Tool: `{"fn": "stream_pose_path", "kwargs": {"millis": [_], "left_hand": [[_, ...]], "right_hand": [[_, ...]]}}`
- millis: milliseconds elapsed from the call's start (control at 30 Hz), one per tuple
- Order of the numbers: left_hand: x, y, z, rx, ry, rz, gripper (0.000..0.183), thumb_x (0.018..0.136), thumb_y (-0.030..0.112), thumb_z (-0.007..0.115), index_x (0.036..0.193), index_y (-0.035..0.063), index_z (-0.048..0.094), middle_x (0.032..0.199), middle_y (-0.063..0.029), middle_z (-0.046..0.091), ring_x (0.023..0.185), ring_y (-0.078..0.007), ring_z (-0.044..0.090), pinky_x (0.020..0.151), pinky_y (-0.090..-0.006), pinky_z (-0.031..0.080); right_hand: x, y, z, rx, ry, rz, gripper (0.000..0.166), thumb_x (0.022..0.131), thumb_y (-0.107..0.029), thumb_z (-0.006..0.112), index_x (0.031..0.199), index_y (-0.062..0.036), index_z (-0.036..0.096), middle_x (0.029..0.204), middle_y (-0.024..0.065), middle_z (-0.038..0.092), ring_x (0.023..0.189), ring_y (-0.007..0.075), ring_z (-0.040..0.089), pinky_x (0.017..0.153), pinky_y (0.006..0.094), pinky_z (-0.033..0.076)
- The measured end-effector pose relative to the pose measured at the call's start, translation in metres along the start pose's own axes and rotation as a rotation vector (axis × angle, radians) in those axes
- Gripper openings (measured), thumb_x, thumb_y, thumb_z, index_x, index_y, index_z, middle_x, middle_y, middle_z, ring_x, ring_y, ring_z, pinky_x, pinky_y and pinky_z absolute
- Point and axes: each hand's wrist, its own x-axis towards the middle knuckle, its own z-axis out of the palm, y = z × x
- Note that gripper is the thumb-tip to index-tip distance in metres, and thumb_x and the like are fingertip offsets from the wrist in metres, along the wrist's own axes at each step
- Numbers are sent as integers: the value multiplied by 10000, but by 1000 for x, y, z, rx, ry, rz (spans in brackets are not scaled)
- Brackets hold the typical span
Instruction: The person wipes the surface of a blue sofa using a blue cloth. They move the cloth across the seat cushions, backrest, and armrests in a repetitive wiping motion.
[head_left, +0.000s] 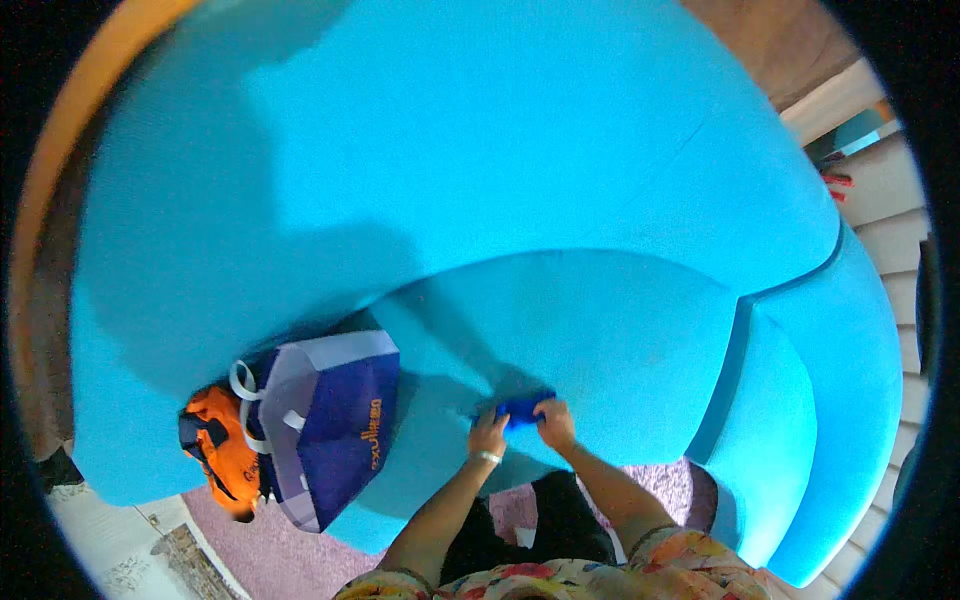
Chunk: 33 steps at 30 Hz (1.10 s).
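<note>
Just above the seat of a turquoise sofa (592, 337), a small dark blue item, apparently folded cloth (519, 410), is held between both hands. My left hand (487, 435) grips its left end; a pale band circles that wrist. My right hand (555, 424) pinches its right end. To the left on the seat lies a purple bag with pale handles (349, 420) and orange lettering. Beside it sits an orange and black bag (221, 450). What the fingertips press on is partly hidden.
The sofa's tall backrest (525, 135) rises beyond the seat, and its curved armrest (847, 397) is at the right. A pinkish rug (255, 547) covers floor below. A curved wooden edge (56, 142) runs along the left.
</note>
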Motion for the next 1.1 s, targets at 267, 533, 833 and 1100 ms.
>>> {"fn": "stream_pose_path", "kwargs": {"millis": [267, 533, 833, 1100], "left_hand": [[-53, -30, -129, 60, -254, 68, 407, 882, 92, 484, 1252, 209, 605, 1295, -136, 569, 1155, -339, 554, 943, -467, 460], [-45, 120, -454, 91, 919, 469, 318, 883, 78, 514, 1171, 126, 640, 1246, -199, 575, 1131, -403, 545, 956, -497, 425], [15, 112, -538, 341, 1467, 82, 475, 891, 136, 531, 1361, 165, 473, 1533, -187, 253, 1416, -428, 207, 1056, -647, 231], [70, 186, -571, 257, 1359, 404, 457, 747, 83, 546, 1199, 114, 608, 1440, -191, 413, 1361, -411, 321, 1066, -659, 195]], "right_hand": [[-3, -104, -59, 203, -164, 97, 299, 729, -122, 632, 1023, -80, 666, 991, 161, 666, 906, 345, 637, 800, 452, 513], [174, -329, -292, 116, 647, -645, 348, 658, -6, 651, 991, -105, 620, 1135, 117, 609, 1092, 324, 549, 926, 448, 410], [275, -471, -316, -105, 660, -998, 344, 706, -106, 682, 1041, -125, 608, 1247, 104, 550, 1239, 294, 460, 949, 472, 350], [325, -407, -351, -123, 741, -1070, 273, 678, -94, 603, 951, -97, 613, 1152, 94, 596, 1133, 273, 530, 914, 438, 374]]}}
